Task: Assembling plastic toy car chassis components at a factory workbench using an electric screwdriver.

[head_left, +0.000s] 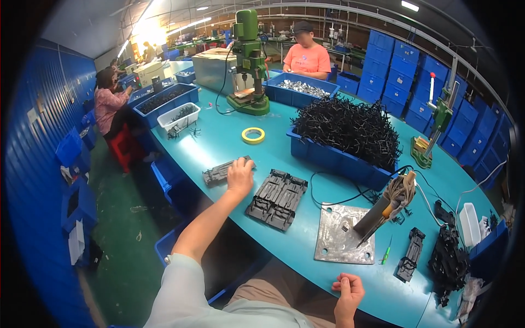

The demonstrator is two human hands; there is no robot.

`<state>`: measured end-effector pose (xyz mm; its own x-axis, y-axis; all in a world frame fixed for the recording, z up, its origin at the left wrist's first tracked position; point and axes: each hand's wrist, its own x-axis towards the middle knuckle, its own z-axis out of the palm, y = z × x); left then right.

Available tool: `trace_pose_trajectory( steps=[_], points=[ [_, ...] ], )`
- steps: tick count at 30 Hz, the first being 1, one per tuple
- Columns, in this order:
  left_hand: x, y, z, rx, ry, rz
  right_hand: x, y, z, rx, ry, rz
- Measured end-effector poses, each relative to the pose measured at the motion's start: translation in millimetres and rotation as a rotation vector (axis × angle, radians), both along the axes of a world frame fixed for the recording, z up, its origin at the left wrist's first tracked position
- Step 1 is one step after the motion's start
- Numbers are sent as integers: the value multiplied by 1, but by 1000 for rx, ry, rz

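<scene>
The left hand (240,176) is over the right end of a dark gray plastic frame (214,175), which lies flat near the left edge of the blue-green table (284,150). Its fingers bend down and touch the frame, but I cannot tell if they grip it tight. The right hand (348,290) is at the near edge of the table, well apart from the left one. Its fingers curl in with the thumb against them, and I see nothing in it. Just right of the gray frame, black plastic frames (276,199) lie side by side in a neat block. More to the right is a flat metal plate (328,240) with holes, and a tool with a cloth-wrapped handle (398,195) leans over it. A thin green screwdriver (386,255) lies just beside the plate, between it and a lone black frame (411,255). At the far right is a messy black pile (449,257) of plastic parts. Farther back, a big blue bin (339,156) is heaped with thin black bits (347,128). A yellow tape roll (253,141) lies left of the bin, and a green drill press (247,60) stands behind the tape.
</scene>
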<state>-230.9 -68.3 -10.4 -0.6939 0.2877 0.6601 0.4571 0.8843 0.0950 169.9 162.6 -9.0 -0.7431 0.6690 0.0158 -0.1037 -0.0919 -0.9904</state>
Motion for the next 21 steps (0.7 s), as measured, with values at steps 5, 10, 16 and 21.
trace_pose_trajectory(
  steps=[5,10,16,21],
  points=[
    [23,21,-8,347,-447,-42,0,2,0,7,8,4],
    [22,22,1,566,-811,14,3,-1,-1,32,4,1],
    [17,21,14,797,-1193,-86,2,2,0,18,-15,-2],
    [12,-3,9,1046,-1296,-249,-2,1,4,-29,-18,33]
  ],
)
